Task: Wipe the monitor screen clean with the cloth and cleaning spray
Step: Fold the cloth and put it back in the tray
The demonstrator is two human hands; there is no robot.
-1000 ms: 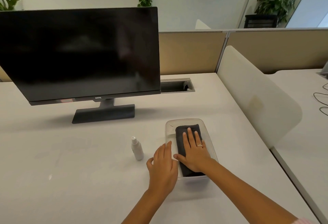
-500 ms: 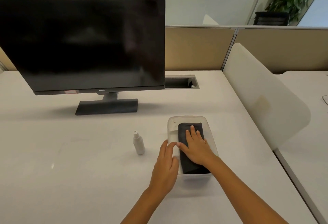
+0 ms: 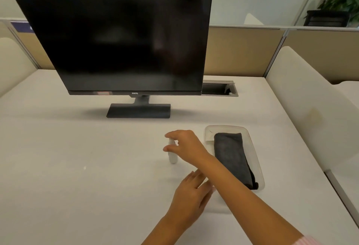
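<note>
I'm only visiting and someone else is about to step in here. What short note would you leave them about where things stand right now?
Right hand: reaching across, fingers open around the top of the spray bottle, not yet gripping it.
Left hand: empty, open, low over the desk.
Cloth: folded in the clear tray, right of the bottle.
Monitor: upright at the back of the desk, screen dark.
Done: nothing yet.
Left: pick up spray and cloth, spray, wipe the screen.

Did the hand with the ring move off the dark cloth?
Yes. The right hand left the cloth in the tray and went left to the spray bottle.
</note>
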